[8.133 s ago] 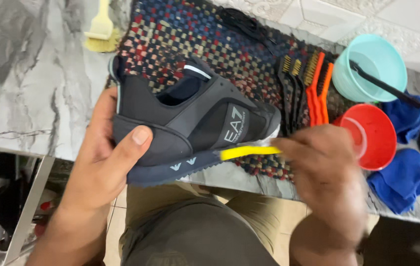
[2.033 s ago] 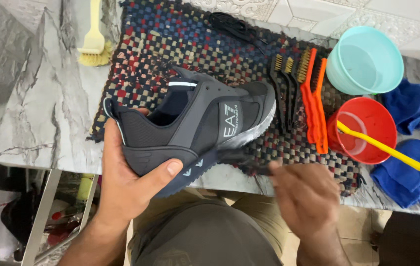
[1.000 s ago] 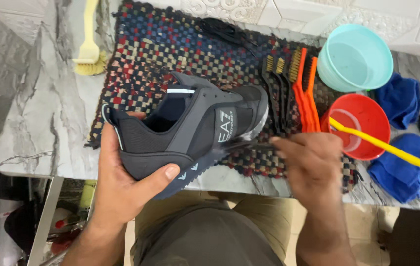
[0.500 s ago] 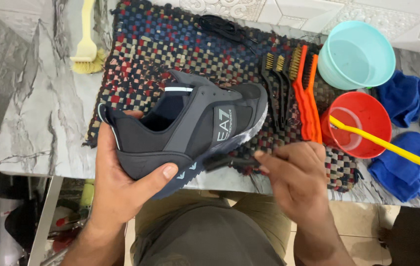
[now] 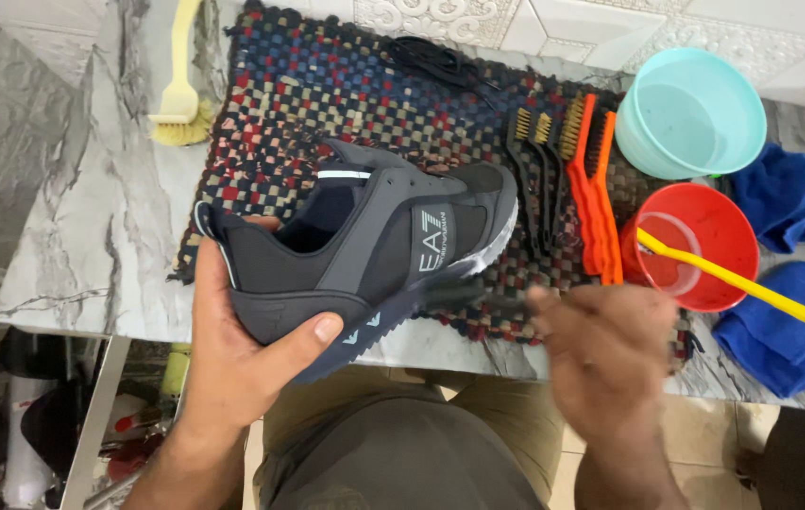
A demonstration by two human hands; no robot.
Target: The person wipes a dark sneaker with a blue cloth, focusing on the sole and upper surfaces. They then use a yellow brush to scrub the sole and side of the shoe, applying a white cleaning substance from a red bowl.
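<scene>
Marble counter: right hand now brushes sneaker.

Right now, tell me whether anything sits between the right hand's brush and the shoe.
Nothing visible does. The right hand holds a dark brush whose blurred tip already meets the side of the shoe, near the sole.

Even, soft daylight, sharp focus

We see our right hand smeared by motion blur; the marble surface shows faint glare.
</scene>
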